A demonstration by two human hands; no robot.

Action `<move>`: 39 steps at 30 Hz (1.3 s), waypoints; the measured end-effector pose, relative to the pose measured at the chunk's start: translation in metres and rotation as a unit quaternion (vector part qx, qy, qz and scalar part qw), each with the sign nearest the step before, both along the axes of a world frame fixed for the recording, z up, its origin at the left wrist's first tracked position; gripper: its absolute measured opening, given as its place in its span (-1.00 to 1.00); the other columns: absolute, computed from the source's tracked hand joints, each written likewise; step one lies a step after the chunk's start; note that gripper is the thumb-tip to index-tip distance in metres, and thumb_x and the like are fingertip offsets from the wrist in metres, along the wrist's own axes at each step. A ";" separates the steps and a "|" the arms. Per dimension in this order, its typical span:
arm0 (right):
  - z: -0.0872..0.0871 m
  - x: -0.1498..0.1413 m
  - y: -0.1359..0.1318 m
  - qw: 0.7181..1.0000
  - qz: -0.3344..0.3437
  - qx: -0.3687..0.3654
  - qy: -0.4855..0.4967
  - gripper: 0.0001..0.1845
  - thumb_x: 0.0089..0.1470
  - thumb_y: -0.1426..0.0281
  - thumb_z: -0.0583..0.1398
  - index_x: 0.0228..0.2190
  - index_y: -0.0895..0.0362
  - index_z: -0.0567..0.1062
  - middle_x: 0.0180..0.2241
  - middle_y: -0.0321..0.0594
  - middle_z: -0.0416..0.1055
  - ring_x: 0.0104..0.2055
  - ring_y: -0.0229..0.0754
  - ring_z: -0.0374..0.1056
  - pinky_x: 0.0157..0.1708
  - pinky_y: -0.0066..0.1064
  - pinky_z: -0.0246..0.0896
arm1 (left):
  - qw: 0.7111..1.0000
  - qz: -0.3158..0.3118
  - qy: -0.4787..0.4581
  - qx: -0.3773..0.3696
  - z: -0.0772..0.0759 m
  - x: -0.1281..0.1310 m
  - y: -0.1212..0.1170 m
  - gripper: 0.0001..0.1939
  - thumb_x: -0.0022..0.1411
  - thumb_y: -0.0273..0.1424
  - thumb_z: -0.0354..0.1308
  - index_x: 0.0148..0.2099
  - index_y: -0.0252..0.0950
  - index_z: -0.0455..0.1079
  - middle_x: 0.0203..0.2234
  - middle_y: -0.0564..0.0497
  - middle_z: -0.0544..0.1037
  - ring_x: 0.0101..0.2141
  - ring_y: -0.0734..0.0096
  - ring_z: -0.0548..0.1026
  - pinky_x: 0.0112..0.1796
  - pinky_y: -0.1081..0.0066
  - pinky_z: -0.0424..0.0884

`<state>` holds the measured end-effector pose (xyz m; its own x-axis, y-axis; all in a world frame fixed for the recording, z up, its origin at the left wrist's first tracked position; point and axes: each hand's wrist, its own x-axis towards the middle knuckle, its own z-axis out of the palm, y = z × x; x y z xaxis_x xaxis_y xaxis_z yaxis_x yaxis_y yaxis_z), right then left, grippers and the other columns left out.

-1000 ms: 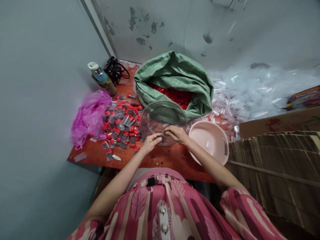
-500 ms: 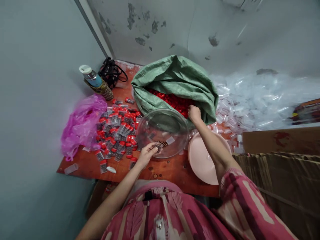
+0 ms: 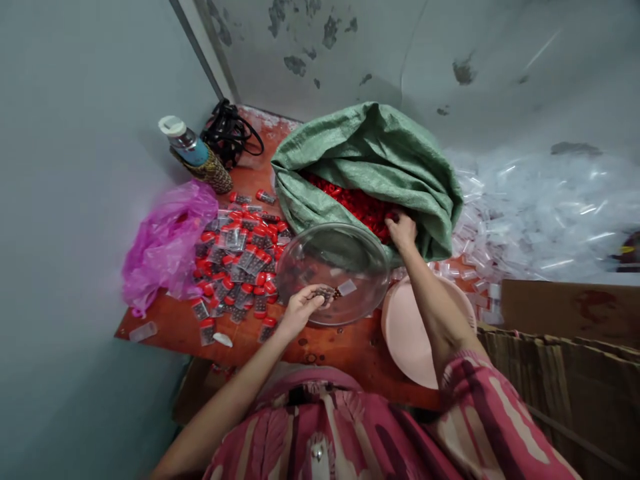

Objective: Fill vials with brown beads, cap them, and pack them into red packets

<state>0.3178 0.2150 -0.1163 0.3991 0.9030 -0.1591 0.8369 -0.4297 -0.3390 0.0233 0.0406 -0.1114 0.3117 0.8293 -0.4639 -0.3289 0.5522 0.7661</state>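
Observation:
My left hand (image 3: pixel 305 308) is closed around a small clear bottle (image 3: pixel 325 293) filled with dark beads, held over the near rim of a transparent basin (image 3: pixel 300 250). Inside the basin lie more dark beads and a clear empty bottle (image 3: pixel 346 287). My right hand (image 3: pixel 403 232) reaches into the mouth of a green woven sack (image 3: pixel 425 167), its fingers curled among many red caps (image 3: pixel 357 207). What those fingertips grip is too small to make out. Left of the basin is a pile of filled bottles (image 3: pixel 240 260) with red caps.
A pink plastic bag (image 3: pixel 167 247), a flask (image 3: pixel 200 157) and a black cord bundle (image 3: pixel 227 133) occupy the table's left side. Right of the basin stands a pale pink bowl (image 3: pixel 405 333). Clear empty bottles (image 3: pixel 540 213) are heaped behind cardboard (image 3: pixel 565 310).
The view has shifted slightly. My right hand stays among the red caps, its fingers now bent differently. My left hand still holds the filled bottle over the basin.

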 end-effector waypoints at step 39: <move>0.107 -0.093 -0.211 0.920 0.249 0.284 0.101 -0.73 0.02 0.29 0.17 -0.21 0.11 0.44 -0.31 -0.15 0.42 -0.28 -0.13 0.37 -0.26 -0.28 0.30 | 0.981 0.075 -0.174 0.051 0.088 0.041 -0.044 -0.64 -0.07 -0.29 0.30 -0.21 -0.35 0.40 -0.28 -0.04 0.53 -0.32 0.45 0.49 -0.22 0.41 0.36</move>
